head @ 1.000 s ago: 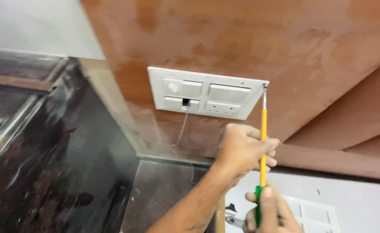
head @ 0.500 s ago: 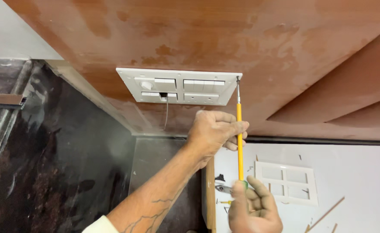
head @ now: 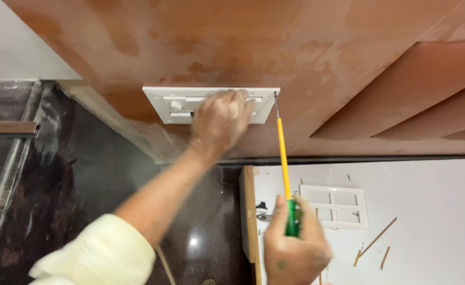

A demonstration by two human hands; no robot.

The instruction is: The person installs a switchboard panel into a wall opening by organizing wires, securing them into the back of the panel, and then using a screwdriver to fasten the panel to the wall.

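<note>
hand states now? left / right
Left hand: open, pressed flat against the white switch plate on the wall.
Right hand: closed around the screwdriver, tip at the plate's right corner.

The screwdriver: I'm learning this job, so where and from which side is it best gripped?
Probably by the green handle, from below: the yellow shaft stands nearly upright, tip at the switch plate's corner. The right hand grips it there; the left hand presses the plate.
</note>
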